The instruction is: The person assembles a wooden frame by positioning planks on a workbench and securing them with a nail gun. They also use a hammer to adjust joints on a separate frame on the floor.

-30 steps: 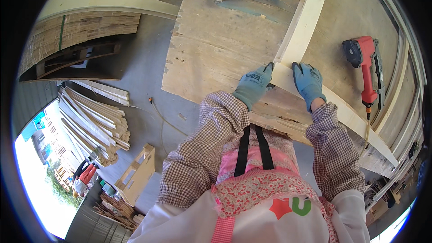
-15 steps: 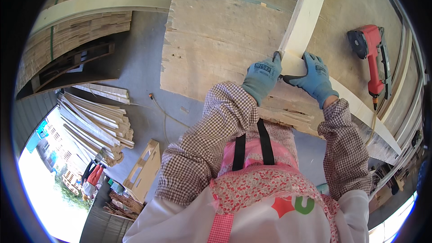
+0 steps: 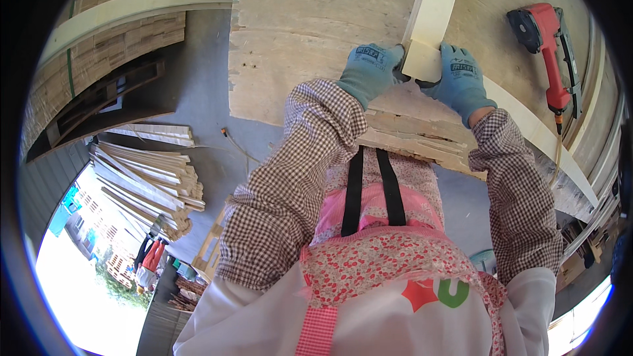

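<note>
A short, pale wooden block (image 3: 422,61) lies at the near end of a long wooden board (image 3: 436,3) that runs away from me across the worn plywood tabletop (image 3: 310,46). My left hand (image 3: 372,74), in a blue work glove, has its fingers closed at the block's left edge. At the right edge, my right hand (image 3: 458,79), gloved alike, grips with bent fingers, its thumb at the near corner. Some fingertips are hidden behind the wood.
A red nail gun (image 3: 546,53) with a hose lies on the table to the right. Another long board (image 3: 541,135) slants past my right forearm. Left, on the floor, are stacked wood strips (image 3: 145,181) and a wrapped stack of wood (image 3: 132,46). Another person (image 3: 150,260) is far off.
The view has shifted, so most of the wood pieces at the far edge have left it. My hands are slightly farther apart, and more of the block's near end shows between them.
</note>
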The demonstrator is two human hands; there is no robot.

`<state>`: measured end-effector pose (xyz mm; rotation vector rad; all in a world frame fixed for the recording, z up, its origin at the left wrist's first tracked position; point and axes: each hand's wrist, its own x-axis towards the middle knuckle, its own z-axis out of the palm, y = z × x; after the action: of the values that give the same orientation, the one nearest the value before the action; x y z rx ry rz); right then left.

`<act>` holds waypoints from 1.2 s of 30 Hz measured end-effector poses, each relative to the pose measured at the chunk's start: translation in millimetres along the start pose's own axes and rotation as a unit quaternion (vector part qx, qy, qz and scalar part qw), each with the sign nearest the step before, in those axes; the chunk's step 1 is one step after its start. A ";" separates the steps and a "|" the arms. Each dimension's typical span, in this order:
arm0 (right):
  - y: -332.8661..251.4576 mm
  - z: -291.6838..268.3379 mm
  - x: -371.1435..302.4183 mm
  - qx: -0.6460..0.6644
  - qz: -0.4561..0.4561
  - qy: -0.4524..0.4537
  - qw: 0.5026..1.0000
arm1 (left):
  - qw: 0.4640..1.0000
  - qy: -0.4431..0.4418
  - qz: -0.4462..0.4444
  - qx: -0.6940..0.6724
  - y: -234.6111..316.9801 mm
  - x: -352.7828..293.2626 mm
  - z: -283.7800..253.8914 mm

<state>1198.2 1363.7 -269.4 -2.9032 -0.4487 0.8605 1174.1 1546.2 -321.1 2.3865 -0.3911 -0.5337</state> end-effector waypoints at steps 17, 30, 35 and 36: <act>-4.8 9.1 -4.7 -0.032 -0.023 0.079 0.996 | 0.949 -0.145 -0.086 -0.265 -4.8 -2.3 -30.0; -3.8 13.0 -3.5 -0.077 0.013 0.080 0.994 | 0.938 -0.130 -0.253 -0.197 29.9 19.3 -30.5; -10.5 0.7 -3.2 -0.069 0.025 0.011 0.997 | 0.963 -0.151 -0.212 0.077 48.0 16.7 -29.3; -10.9 -1.0 -2.8 -0.059 0.026 0.007 0.998 | 0.962 -0.143 -0.234 0.017 34.3 19.5 -17.6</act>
<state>1193.8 1373.3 -265.3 -3.0398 -0.4388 0.8485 1194.6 1522.2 -291.6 2.4419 0.0527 -1.1007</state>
